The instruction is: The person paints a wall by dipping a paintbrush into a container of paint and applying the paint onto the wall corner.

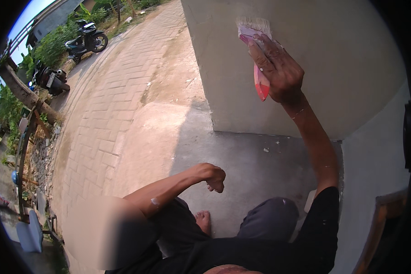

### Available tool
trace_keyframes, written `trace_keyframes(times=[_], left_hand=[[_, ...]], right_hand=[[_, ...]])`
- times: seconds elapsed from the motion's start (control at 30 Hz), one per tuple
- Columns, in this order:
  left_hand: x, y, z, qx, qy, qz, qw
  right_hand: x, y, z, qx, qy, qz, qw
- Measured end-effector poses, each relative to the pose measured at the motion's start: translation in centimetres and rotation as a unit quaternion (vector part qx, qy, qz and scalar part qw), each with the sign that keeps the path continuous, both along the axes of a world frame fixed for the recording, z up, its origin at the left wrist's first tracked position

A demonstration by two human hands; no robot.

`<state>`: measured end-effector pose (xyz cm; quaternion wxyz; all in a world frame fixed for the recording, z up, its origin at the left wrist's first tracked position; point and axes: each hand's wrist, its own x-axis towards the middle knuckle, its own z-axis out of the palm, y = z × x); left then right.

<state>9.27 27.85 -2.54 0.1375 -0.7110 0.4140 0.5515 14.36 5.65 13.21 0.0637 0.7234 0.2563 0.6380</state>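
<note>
My right hand (281, 68) is raised and wraps round a flat paintbrush (261, 89) with a pinkish handle tipped in red. The brush's pale bristles press against a grey plastered wall (315, 50), pointing up. White specks of paint mark the fingers and forearm. My left hand (213, 177) hangs bent at the wrist over my lap, its fingers curled inward. Nothing shows in it, though the palm side is mostly hidden.
Below the wall lies a smooth concrete floor (242, 150) with small white flecks. A paler wall (374, 137) stands at the right, near a wooden frame (374, 233). A brick-paved lane (91, 123) runs along the left, with two parked motorbikes (86, 40) beside plants.
</note>
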Motion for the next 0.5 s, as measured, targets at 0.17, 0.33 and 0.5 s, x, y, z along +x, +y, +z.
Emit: trace_keyframes(times=[0.17, 0.33, 0.5], left_hand=[[0.6, 0.7, -1.2, 0.001, 0.006, 0.008, 1.0], [0.7, 1.5, -0.9, -0.023, -0.021, 0.039, 0.999], [0.7, 1.8, 0.6, -0.009, -0.022, 0.031, 0.999]], right_hand=[[0.6, -0.1, -14.4, -0.071, 0.133, -0.039, 0.988], [-1.2, 0.5, -26.2, -0.047, 0.261, -0.018, 0.964], [-1.6, 1.7, -34.6, 0.028, 0.364, 0.052, 0.929]])
